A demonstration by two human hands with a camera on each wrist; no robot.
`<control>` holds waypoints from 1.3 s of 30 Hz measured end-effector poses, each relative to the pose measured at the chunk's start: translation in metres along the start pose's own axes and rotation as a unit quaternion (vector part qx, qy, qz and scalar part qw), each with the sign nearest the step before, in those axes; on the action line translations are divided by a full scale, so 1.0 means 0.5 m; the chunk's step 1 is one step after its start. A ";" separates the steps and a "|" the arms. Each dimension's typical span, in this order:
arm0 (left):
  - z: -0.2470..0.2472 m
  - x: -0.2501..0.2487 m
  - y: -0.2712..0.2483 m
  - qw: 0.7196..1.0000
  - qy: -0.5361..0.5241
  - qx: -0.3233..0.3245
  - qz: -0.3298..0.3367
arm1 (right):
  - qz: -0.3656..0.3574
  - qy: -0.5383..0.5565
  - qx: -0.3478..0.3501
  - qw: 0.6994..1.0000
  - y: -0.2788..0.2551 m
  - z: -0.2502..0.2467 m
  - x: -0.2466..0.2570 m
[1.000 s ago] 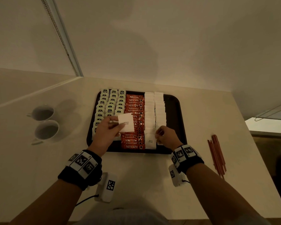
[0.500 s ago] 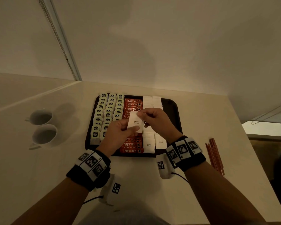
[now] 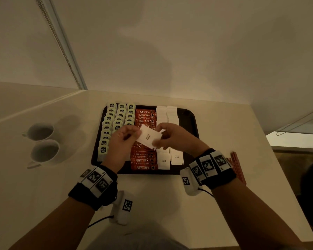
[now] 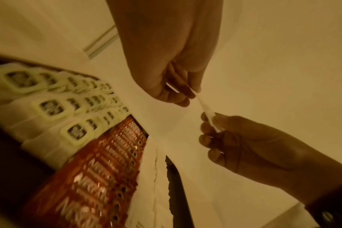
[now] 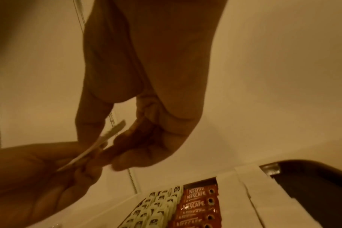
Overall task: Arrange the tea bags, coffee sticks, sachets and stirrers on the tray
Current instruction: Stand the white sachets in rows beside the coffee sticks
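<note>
Both hands hold one white sugar sachet (image 3: 148, 138) above the middle of the black tray (image 3: 192, 118). My left hand (image 3: 136, 132) pinches its left end and my right hand (image 3: 159, 134) pinches its right end. The wrist views show the sachet (image 4: 207, 111) (image 5: 109, 137) edge-on between the two sets of fingertips. On the tray lie three columns of tea bags (image 3: 118, 120), a column of red coffee sticks (image 3: 145, 116) and two columns of white sachets (image 3: 163, 113). The hands hide the middle of these rows. Red stirrers (image 3: 237, 165) lie on the table right of the tray.
Two white cups (image 3: 42, 131) (image 3: 46, 152) stand on the table left of the tray. A bare strip of tray shows right of the sachets. The table's right edge runs just beyond the stirrers, and a wall rises behind the tray.
My right hand left the near end of the sachet row and came up to the sachet in my left hand. Both hands now pinch it, shifted slightly right.
</note>
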State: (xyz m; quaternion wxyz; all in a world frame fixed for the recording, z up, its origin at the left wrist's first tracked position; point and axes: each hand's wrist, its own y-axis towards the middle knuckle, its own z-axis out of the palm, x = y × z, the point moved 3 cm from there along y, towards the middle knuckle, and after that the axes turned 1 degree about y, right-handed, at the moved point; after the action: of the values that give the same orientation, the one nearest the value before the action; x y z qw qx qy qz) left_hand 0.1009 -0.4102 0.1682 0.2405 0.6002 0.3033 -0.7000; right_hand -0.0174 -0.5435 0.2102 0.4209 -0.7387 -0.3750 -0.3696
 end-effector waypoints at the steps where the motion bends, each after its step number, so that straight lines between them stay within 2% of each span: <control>1: 0.002 -0.009 0.007 0.999 0.040 0.016 0.013 | 0.000 -0.004 0.007 1.000 -0.001 0.006 -0.001; 4: 0.018 -0.039 0.015 0.990 0.115 0.053 0.059 | -0.043 0.027 -0.034 0.998 0.000 0.015 0.005; 9: 0.034 -0.039 0.003 0.989 0.104 0.099 0.035 | -0.068 0.158 -0.100 0.980 -0.004 0.006 0.014; 15: 0.039 -0.031 -0.003 0.989 0.106 0.097 0.042 | -0.084 0.104 -0.174 0.976 -0.003 -0.013 0.005; 18: 0.037 -0.017 -0.013 0.986 0.111 0.124 0.020 | -0.079 0.098 -0.183 0.975 -0.008 -0.020 -0.009; 21: 0.001 0.001 -0.018 0.980 0.145 0.139 -0.017 | -0.039 0.082 -0.197 0.976 -0.016 -0.043 -0.049; 25: -0.106 0.023 -0.035 0.984 0.156 0.054 -0.061 | 0.055 -0.049 -0.219 0.973 -0.033 -0.079 -0.158; 29: -0.211 0.048 -0.065 0.988 0.137 -0.024 -0.071 | 0.131 -0.108 -0.161 0.972 -0.047 -0.065 -0.247; 34: -0.294 0.081 -0.100 0.985 0.120 -0.084 -0.096 | 0.138 -0.124 -0.148 0.971 -0.050 -0.050 -0.295; 39: -0.311 0.094 -0.121 0.981 0.110 -0.108 -0.117 | 0.137 -0.120 -0.158 0.971 -0.037 -0.044 -0.309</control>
State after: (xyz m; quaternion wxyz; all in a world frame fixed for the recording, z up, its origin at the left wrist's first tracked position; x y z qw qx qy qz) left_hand 0.1589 -0.2554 0.1151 0.1852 0.6041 0.4698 -0.6165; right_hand -0.1074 -0.5942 0.0915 0.2972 -0.8790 -0.2550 -0.2721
